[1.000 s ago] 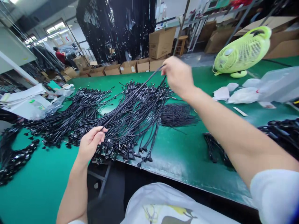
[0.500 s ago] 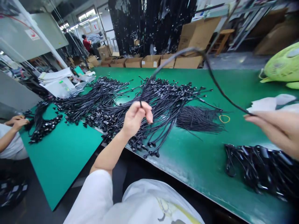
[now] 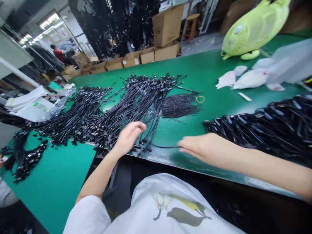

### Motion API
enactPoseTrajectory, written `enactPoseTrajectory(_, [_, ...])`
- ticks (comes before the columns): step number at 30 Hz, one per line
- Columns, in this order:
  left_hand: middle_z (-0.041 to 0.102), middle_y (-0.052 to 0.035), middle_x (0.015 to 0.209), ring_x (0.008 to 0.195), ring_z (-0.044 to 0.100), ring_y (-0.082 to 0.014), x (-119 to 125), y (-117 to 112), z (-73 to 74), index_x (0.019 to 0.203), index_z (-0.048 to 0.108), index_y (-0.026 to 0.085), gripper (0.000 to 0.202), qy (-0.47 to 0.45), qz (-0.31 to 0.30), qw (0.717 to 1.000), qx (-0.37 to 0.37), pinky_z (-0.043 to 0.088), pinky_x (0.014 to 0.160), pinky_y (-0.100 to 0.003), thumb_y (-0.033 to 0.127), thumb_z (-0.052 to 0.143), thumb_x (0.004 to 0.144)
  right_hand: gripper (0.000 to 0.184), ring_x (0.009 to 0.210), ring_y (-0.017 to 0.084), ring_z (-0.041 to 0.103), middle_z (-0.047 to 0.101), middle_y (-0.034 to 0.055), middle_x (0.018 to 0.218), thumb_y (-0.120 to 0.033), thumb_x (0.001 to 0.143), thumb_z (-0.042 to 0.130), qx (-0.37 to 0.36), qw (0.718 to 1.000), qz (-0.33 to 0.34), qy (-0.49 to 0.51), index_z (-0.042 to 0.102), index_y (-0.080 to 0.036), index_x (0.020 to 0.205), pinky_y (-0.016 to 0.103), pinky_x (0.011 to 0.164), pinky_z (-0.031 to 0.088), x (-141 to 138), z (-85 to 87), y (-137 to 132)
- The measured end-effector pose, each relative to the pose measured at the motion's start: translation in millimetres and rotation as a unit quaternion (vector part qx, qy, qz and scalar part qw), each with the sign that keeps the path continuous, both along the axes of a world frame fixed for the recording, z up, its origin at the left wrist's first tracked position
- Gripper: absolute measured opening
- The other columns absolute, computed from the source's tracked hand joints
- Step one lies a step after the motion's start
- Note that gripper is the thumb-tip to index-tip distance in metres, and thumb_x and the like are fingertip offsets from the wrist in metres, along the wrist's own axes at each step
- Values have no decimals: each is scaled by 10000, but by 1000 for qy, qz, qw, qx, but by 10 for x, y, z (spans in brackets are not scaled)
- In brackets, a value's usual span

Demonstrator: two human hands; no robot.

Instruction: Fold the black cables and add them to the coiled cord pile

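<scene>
Left hand: your left hand (image 3: 129,136) was half curled at the near edge of the heap of black cables (image 3: 126,110), its fingers against the strands; you could not tell whether it gripped any.
Right hand: your right hand (image 3: 202,146) pinched the end of a single black cable (image 3: 165,146) at the fingertips, low over the green bench mat (image 3: 209,68).
Between the hands: they were apart, and that cable ran leftward from your right fingers into the heap.
Centre of the frame: the heap sprawled across the mat, with a bundle of thin black cables (image 3: 180,105) just beside it and a yellow rubber band (image 3: 200,99) at that bundle's tip.
Right of the frame: a dense stack of looped black cables (image 3: 263,126) lay near your right forearm.
Upper right: a lime-green fan (image 3: 253,29) lay behind white bags (image 3: 248,79).
Far upper left: a person in red (image 3: 58,55) stood beyond cardboard boxes (image 3: 129,60).
</scene>
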State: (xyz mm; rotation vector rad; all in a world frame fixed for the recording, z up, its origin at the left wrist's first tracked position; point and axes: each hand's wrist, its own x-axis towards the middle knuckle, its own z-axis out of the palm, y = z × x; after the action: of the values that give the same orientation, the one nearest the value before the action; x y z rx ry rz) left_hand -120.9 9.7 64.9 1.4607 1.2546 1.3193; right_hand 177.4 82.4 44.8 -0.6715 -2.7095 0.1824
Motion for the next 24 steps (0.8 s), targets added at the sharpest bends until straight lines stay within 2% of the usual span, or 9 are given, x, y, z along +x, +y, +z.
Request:
enactPoseTrajectory(2, [690, -75, 1034, 1021, 617, -183, 308, -46, -87, 1081, 674, 178, 264, 48, -104, 992, -50, 448, 971, -327, 353, 562, 918, 466, 590, 124, 554, 627, 33, 703, -459, 998, 294, 35, 999, -7, -24, 647, -216, 816, 265, 502, 271, -251, 219, -8])
enactPoseTrajectory(3, [697, -64, 938, 929, 634, -170, 406, -60, -119, 1085, 665, 172, 278, 29, -138, 987, -79, 461, 945, -337, 365, 538, 930, 451, 634, 132, 580, 643, 38, 741, -445, 1000, 298, 52, 998, -25, -30, 653, -211, 850, 262, 506, 266, -327, 325, 40])
enactPoseTrajectory(6, [512, 41, 547, 507, 476, -84, 458, -65, -136, 996, 660, 133, 302, -123, -149, 970, -148, 497, 667, -271, 402, 547, 922, 393, 801, 175, 637, 691, 49, 907, -484, 972, 381, 78, 990, -120, -12, 663, -211, 986, 250, 548, 321, -337, 484, 302])
enactPoseTrajectory(10, [290, 98, 486, 400, 234, -25, 178, -36, 11, 851, 665, 91, 224, -320, -106, 923, -185, 351, 460, -157, 310, 628, 877, 359, 964, 214, 648, 704, 52, 1064, -457, 951, 435, 18, 987, -158, 22, 650, -211, 1101, 287, 713, 448, -20, 288, 605])
enactPoseTrajectory(15, [298, 82, 540, 411, 265, -23, -119, 1, 155, 1051, 652, 73, 231, -483, -10, 863, -148, 314, 433, -104, 185, 476, 953, 398, 1048, 204, 627, 688, 109, 1120, -387, 956, 371, -96, 979, -159, 83, 655, -165, 1124, 301, 923, 450, 362, -61, 601])
enactPoseTrajectory(17, [301, 83, 542, 412, 261, -22, -160, 26, 135, 1068, 653, 64, 238, -473, -2, 869, -146, 317, 437, -106, 174, 479, 949, 405, 1031, 211, 633, 693, 107, 1107, -421, 927, 383, -124, 967, -195, 107, 663, -184, 1099, 320, 937, 454, 449, -112, 562])
enactPoseTrajectory(20, [289, 94, 508, 410, 236, -23, -208, 38, 40, 962, 691, 59, 233, -370, -30, 911, -177, 335, 448, -135, 263, 604, 889, 422, 1032, 230, 634, 697, 97, 1110, -483, 873, 395, -136, 948, -257, 126, 667, -217, 1054, 364, 942, 461, 548, -84, 557])
enactPoseTrajectory(22, [315, 93, 473, 415, 255, -32, -269, 0, -29, 930, 708, 63, 294, -256, -84, 936, -228, 377, 478, -176, 341, 666, 843, 437, 1023, 237, 637, 700, 103, 1093, -526, 850, 387, -134, 939, -288, 129, 666, -226, 1003, 375, 925, 471, 607, -38, 586])
enactPoseTrajectory(24, [366, 76, 453, 431, 317, -53, -363, -78, -71, 941, 718, 70, 324, -140, -156, 933, -291, 415, 523, -223, 371, 674, 831, 453, 1002, 239, 642, 705, 96, 1076, -574, 839, 377, -136, 937, -298, 121, 660, -244, 962, 383, 910, 477, 659, -15, 624])
